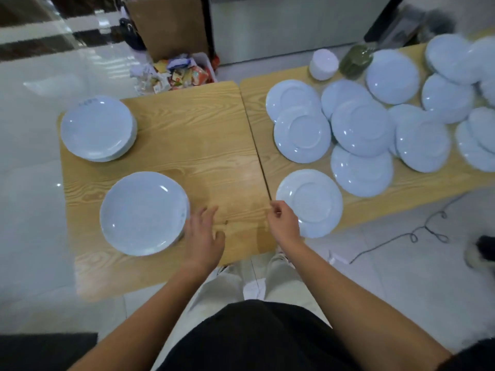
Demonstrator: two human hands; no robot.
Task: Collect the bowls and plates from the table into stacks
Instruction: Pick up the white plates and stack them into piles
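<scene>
Two stacks of pale blue plates stand on the left wooden table: a near stack and a far stack. My left hand hovers just right of the near stack, fingers spread and holding nothing. My right hand is at the left rim of a single upturned plate on the right table, fingers curled at its edge. Whether it grips the rim I cannot tell. Several loose plates lie overlapping across the right table, some upside down.
A white cup stack and a green jar stand at the back of the right table. A bin of wrappers and a cardboard box sit behind the tables. A cable lies on the floor at right.
</scene>
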